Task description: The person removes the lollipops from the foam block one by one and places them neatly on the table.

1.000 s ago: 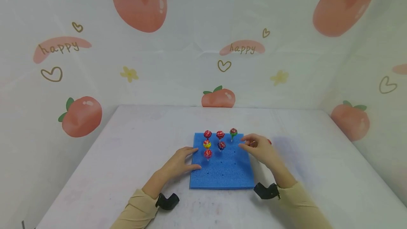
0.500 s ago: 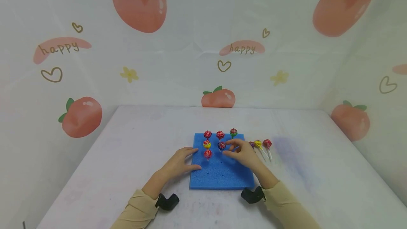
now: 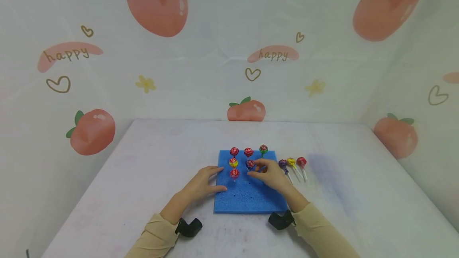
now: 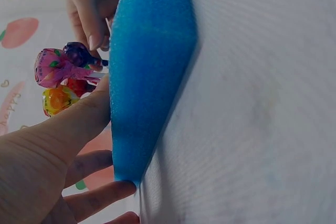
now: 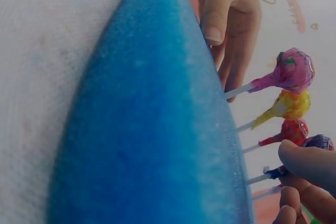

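Observation:
A blue foam board point(image 3: 251, 202) lies on the table with several wrapped lollipops standing in it. My left hand point(image 3: 201, 182) rests on its left edge, fingers spread and fairly straight; in the left wrist view the thumb point(image 4: 86, 116) touches the foam. My right hand point(image 3: 273, 175) is over the board's right part, thumb and index finger around the lower end of a dark blue lollipop point(image 3: 250, 164) that stands in the foam. In the right wrist view the thumb point(image 5: 304, 160) covers part of its wrapper, and its white stick point(image 5: 257, 180) meets the board.
Right of the board lie a purple lollipop point(image 3: 283, 163), a yellow one point(image 3: 291, 161) and a red one point(image 3: 301, 161). At the back of the board stands a green-wrapped lollipop point(image 3: 263, 149). A patterned cloth point(image 3: 201, 83) hangs behind the table.
My right hand has moved left from the board's right edge to the dark blue lollipop, uncovering the loose lollipops on the table. The left hand has stayed in place.

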